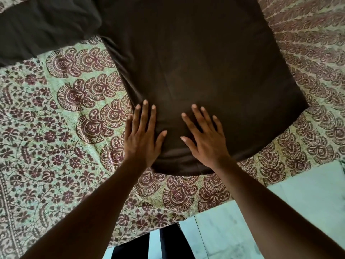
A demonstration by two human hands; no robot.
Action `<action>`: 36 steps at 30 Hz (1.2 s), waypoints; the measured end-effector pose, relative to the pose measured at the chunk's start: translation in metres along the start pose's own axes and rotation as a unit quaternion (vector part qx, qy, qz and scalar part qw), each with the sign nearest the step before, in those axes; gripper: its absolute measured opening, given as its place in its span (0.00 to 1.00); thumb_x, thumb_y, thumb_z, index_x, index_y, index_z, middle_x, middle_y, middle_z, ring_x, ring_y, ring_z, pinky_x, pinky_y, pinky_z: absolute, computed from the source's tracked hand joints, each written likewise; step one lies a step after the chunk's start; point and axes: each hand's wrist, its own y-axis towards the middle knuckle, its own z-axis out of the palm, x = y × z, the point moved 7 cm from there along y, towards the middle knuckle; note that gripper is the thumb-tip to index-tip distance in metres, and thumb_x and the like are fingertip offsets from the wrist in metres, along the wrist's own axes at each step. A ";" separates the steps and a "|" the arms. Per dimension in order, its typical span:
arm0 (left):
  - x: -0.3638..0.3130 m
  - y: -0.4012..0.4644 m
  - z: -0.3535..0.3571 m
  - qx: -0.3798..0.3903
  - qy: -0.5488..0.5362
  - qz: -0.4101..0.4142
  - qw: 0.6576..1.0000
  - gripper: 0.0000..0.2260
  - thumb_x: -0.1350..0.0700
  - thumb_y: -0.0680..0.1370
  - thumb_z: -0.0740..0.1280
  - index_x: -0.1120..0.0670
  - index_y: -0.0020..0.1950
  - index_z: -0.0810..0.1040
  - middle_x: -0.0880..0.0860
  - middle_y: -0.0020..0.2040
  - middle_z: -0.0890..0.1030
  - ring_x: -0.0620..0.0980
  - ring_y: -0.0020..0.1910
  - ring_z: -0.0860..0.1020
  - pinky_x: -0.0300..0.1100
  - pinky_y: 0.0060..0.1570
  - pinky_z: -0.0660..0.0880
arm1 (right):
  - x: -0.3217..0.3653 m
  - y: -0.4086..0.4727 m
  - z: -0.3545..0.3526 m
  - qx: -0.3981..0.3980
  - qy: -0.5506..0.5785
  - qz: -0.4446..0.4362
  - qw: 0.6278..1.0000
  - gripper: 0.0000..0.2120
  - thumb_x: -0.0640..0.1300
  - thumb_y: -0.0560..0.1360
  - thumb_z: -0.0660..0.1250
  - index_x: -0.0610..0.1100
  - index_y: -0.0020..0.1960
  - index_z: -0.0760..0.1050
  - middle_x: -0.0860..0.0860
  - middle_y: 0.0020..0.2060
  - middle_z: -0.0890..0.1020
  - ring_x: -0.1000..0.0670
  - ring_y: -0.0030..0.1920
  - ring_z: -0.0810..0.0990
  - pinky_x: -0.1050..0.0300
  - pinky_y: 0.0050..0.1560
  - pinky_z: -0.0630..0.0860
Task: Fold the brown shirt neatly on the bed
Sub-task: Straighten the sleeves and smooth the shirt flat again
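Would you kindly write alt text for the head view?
Both hands, left hand and right hand, press flat with spread fingers on a dark brown cotton shirt lying on a green and maroon paisley bedspread.

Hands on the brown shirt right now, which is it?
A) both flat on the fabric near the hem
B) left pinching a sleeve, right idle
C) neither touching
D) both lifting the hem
A: the left hand and right hand lie with fingers spread flat on the brown shirt, near its hem.
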 end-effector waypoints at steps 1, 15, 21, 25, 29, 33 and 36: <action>0.003 -0.012 0.000 0.006 0.004 -0.009 1.000 0.35 0.36 0.84 0.51 0.53 0.85 0.46 0.55 0.85 0.45 0.56 0.84 0.46 0.57 0.80 0.53 | -0.014 -0.012 -0.001 -0.004 0.001 0.049 0.999 0.33 0.68 0.83 0.49 0.58 0.84 0.49 0.50 0.84 0.47 0.46 0.84 0.48 0.38 0.79 0.53; 0.002 -0.019 0.005 0.023 -0.008 0.007 1.000 0.36 0.38 0.84 0.52 0.57 0.84 0.47 0.55 0.85 0.45 0.55 0.84 0.45 0.57 0.81 0.51 | 0.049 0.054 -0.032 -0.102 0.110 -0.042 0.988 0.29 0.52 0.85 0.57 0.47 0.83 0.57 0.46 0.84 0.53 0.42 0.83 0.49 0.40 0.77 0.62; 0.017 -0.065 0.004 0.027 -0.019 -0.023 0.999 0.39 0.36 0.82 0.55 0.56 0.84 0.47 0.55 0.85 0.45 0.54 0.84 0.46 0.59 0.81 0.49 | 0.077 0.079 -0.003 -0.049 -0.025 -0.114 0.992 0.30 0.67 0.83 0.50 0.61 0.82 0.54 0.53 0.84 0.52 0.47 0.83 0.51 0.35 0.77 0.55; 0.025 -0.064 0.004 0.048 -0.026 -0.010 0.998 0.41 0.33 0.81 0.55 0.56 0.84 0.46 0.54 0.85 0.44 0.53 0.84 0.44 0.60 0.80 0.50 | 0.037 0.080 -0.013 -0.071 0.060 0.231 0.969 0.33 0.68 0.82 0.46 0.58 0.83 0.49 0.47 0.84 0.49 0.38 0.83 0.47 0.27 0.77 0.52; 0.028 -0.064 0.003 0.061 -0.022 0.006 0.998 0.42 0.31 0.80 0.54 0.56 0.84 0.47 0.54 0.85 0.44 0.53 0.84 0.45 0.63 0.79 0.52 | 0.095 0.121 -0.019 -0.061 0.012 -0.047 0.997 0.30 0.63 0.84 0.50 0.59 0.83 0.49 0.50 0.84 0.49 0.44 0.84 0.48 0.32 0.78 0.54; 0.029 -0.064 0.002 0.049 -0.040 0.016 0.998 0.41 0.32 0.80 0.56 0.56 0.84 0.51 0.53 0.85 0.46 0.53 0.84 0.48 0.63 0.78 0.53 | 0.073 0.146 -0.008 -0.072 -0.004 0.017 0.997 0.28 0.66 0.82 0.51 0.66 0.81 0.53 0.51 0.84 0.52 0.44 0.83 0.51 0.29 0.76 0.54; 0.028 -0.064 -0.002 0.050 -0.057 0.019 0.997 0.42 0.33 0.79 0.57 0.56 0.84 0.50 0.52 0.85 0.43 0.53 0.84 0.48 0.63 0.79 0.51 | 0.045 0.165 -0.023 -0.081 0.061 0.207 0.973 0.31 0.66 0.82 0.48 0.59 0.83 0.52 0.44 0.84 0.49 0.38 0.83 0.46 0.26 0.76 0.52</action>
